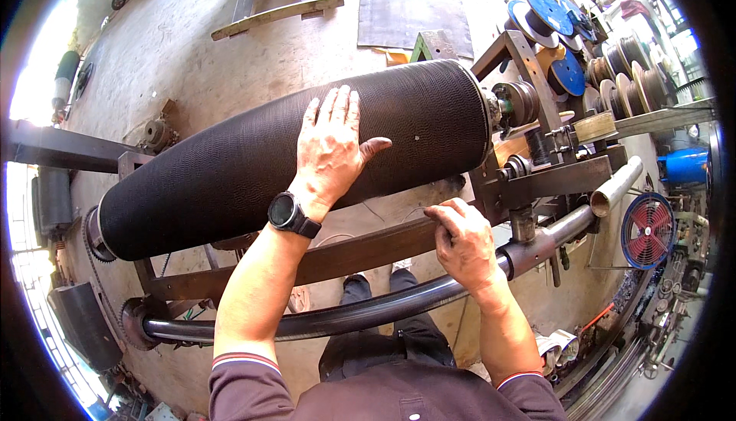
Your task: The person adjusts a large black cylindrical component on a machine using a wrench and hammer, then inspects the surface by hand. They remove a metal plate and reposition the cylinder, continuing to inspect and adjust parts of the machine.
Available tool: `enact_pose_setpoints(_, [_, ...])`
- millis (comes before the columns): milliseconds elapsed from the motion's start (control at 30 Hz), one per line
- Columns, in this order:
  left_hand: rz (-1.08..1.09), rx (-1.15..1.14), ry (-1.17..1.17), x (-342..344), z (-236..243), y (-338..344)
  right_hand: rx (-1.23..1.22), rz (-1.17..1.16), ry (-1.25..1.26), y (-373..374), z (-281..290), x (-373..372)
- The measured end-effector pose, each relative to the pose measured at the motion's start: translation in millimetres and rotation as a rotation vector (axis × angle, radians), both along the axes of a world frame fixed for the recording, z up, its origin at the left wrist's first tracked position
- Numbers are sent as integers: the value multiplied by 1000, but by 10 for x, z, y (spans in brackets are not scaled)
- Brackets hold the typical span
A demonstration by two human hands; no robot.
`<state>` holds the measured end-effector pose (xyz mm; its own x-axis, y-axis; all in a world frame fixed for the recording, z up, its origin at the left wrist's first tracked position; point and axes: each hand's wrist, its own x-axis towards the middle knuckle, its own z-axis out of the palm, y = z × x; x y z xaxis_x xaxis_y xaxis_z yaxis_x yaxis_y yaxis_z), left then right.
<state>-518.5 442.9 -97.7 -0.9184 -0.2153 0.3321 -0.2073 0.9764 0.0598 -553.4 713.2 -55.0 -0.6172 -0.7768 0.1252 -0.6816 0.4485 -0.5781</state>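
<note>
A large black roller [230, 164] with a finely ridged surface lies across the metal frame in front of me. My left hand [331, 145] rests flat on top of it, fingers stretched out and thumb spread to the right; a dark watch [285, 212] is on that wrist. Below the roller's right half, my right hand [463, 241] is closed in a pinch, apart from the roller. From its fingertips a short, thin wire [415, 209] pokes out to the left. The rest of the wire is hidden in the fingers.
A steel beam [360, 252] and a shiny round bar [337, 320] run between me and the roller. Blue-sided spools [548, 11] and wound reels [629, 95] stand at the far right, with a red-bladed fan [648, 231] nearer. A chain [100, 283] hangs at the left.
</note>
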Motion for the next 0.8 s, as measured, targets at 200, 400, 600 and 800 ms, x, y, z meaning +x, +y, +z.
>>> enact_pose_setpoints(200, [34, 20, -22, -168, 0, -89, 23, 16, -12, 75, -43, 17])
enact_pose_setpoints(400, [50, 213, -77, -341, -7, -363, 33, 48, -12, 80, -21, 32])
enact_pose_setpoints(600, [41, 541, -417, -590, 214, -613, 2, 9, -19, 135, -19, 73])
enact_pose_setpoints(800, [51, 717, -542, -820, 97, -889, 26, 13, -30, 201, -59, 57])
